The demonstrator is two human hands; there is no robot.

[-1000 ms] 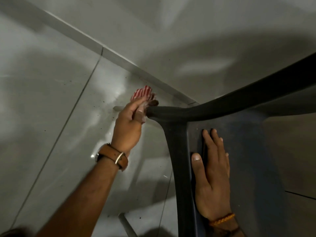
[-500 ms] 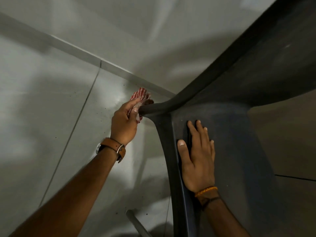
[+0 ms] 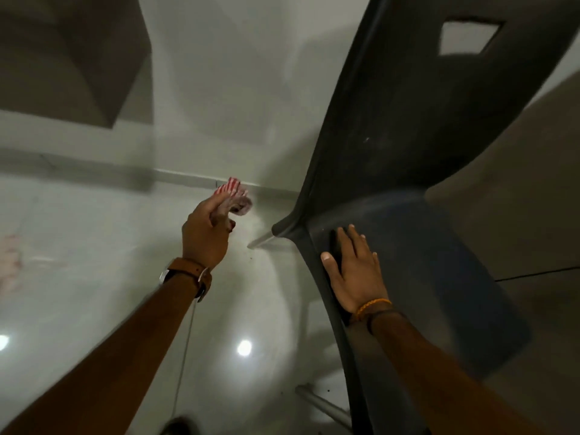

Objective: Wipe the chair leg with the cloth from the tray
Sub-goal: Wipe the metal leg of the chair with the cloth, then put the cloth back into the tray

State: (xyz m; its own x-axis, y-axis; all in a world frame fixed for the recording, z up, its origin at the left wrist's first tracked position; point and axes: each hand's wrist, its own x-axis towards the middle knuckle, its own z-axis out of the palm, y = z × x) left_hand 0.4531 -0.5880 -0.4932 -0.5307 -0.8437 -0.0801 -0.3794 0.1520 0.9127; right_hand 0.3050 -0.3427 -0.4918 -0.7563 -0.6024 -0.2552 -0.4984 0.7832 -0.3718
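Note:
A dark plastic chair [image 3: 408,127] fills the right half of the head view, seat and back seen from above. One grey metal chair leg [image 3: 262,240] pokes out under the seat's front corner; another leg [image 3: 323,403] shows lower down. My left hand [image 3: 205,233], with a brown watch strap on the wrist, is closed around a red-and-white striped cloth [image 3: 233,196] and hangs in the air left of the chair, apart from the leg. My right hand [image 3: 356,271] lies flat on the seat near its left edge, fingers spread.
Glossy pale floor tiles [image 3: 94,293] with light reflections spread left and below. A white wall with a skirting strip [image 3: 175,177] runs behind. A dark boxy shape [image 3: 72,58] sits top left. A blurred pinkish patch [image 3: 11,265] shows at the far left edge.
My left hand with the cloth has come off the chair's corner and moved left, now clear of it. The view has tilted up, showing more of the chair back. My right hand stays on the seat.

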